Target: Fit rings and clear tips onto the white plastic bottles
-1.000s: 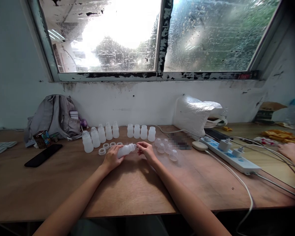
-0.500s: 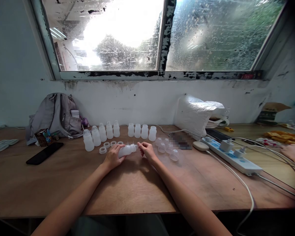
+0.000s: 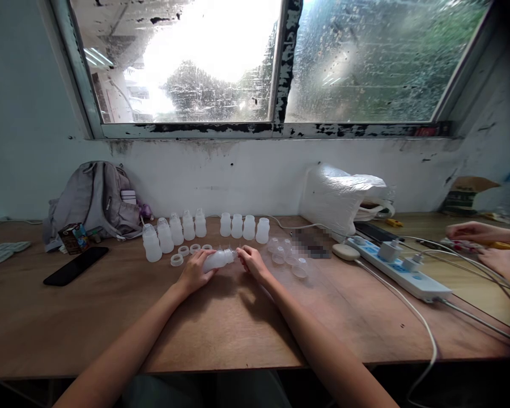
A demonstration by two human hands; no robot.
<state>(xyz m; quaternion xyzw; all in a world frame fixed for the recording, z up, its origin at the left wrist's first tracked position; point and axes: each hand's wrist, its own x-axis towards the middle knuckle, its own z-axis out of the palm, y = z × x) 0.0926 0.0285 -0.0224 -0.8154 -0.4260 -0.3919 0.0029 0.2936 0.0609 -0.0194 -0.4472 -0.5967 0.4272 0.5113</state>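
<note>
My left hand (image 3: pixel 198 269) is wrapped round a frosted white bottle (image 3: pixel 215 260), tilted on its side with its neck to the right. My right hand (image 3: pixel 250 262) has its fingers pinched at the bottle's clear tip; whether it grips a small part there is too small to tell. Behind on the left stand several bottles with clear tops (image 3: pixel 165 235), and to their right several open bottles (image 3: pixel 249 228). Several white rings (image 3: pixel 177 260) lie just beyond my left hand. Clear domed caps (image 3: pixel 300 268) lie right of my right hand.
A black phone (image 3: pixel 76 266) and a grey backpack (image 3: pixel 96 198) are at the left. To the right are a white power strip (image 3: pixel 408 275) with cables and a white bag (image 3: pixel 335 198). Another person's hands (image 3: pixel 471 231) are at the far right.
The other person's hands have come further into view at the far right, near small items there. My hands and the bottle are nearly unchanged.
</note>
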